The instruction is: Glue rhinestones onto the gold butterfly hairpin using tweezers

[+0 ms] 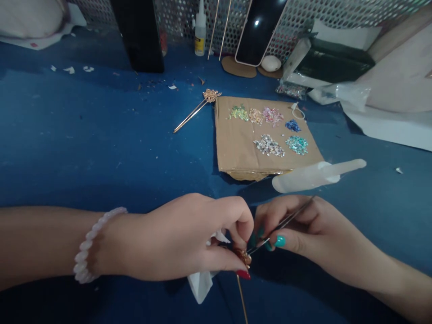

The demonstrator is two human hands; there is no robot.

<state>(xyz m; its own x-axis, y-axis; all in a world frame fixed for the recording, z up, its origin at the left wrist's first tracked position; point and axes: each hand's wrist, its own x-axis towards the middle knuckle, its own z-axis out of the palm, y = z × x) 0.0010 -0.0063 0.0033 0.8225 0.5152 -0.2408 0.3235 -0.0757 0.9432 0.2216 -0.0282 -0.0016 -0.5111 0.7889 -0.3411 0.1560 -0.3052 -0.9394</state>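
Between its thumb and fingers my left hand (182, 238) pinches the ornate head of a gold hairpin (245, 257), whose prong points down toward me. White tissue (200, 285) is bunched inside that same hand and sticks out below it. My right hand (313, 229) is closed around slim metal tweezers (286, 220). Their tips touch or nearly touch the hairpin's head; fingers hide the exact contact. Just beyond my right hand, a white glue bottle (307, 176) with a long nozzle lies on its side against the cardboard's front edge.
A cardboard piece (236, 148) carries several small piles of coloured chips. Another gold hairpin (195, 110) lies at its left corner. Along the back stand a black slab (138, 36), a yellow-labelled glue bottle (200, 36) and a phone (259, 31). Plastic packets (340, 58) are at right.
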